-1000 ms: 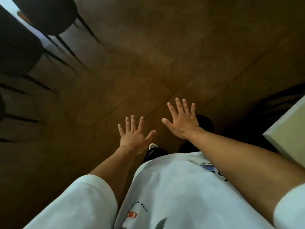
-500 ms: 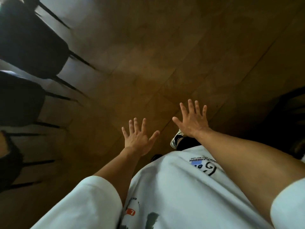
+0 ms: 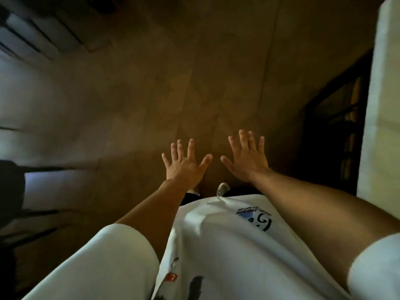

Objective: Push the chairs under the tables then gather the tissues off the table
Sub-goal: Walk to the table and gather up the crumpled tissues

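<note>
Both of my hands are held out in front of me over the brown floor, palms down, fingers spread and holding nothing. My left hand [image 3: 186, 165] is just left of centre and my right hand [image 3: 246, 156] is beside it. A pale table [image 3: 381, 105] runs down the right edge, with dark chair shapes [image 3: 337, 118] in the shadow under it. A dark chair [image 3: 10, 191] with thin black legs shows blurred at the left edge. No tissues are visible.
The brown tiled floor [image 3: 173, 83] fills the middle. Thin dark chair legs [image 3: 39, 37] streak across the upper left corner over a bright reflection. My shoe tip [image 3: 223, 188] shows below my hands, above my white shirt.
The view has swung right. The black chairs at the left have slid mostly out of frame and the pale table has come in along the right edge. Both hands stay spread and empty.
</note>
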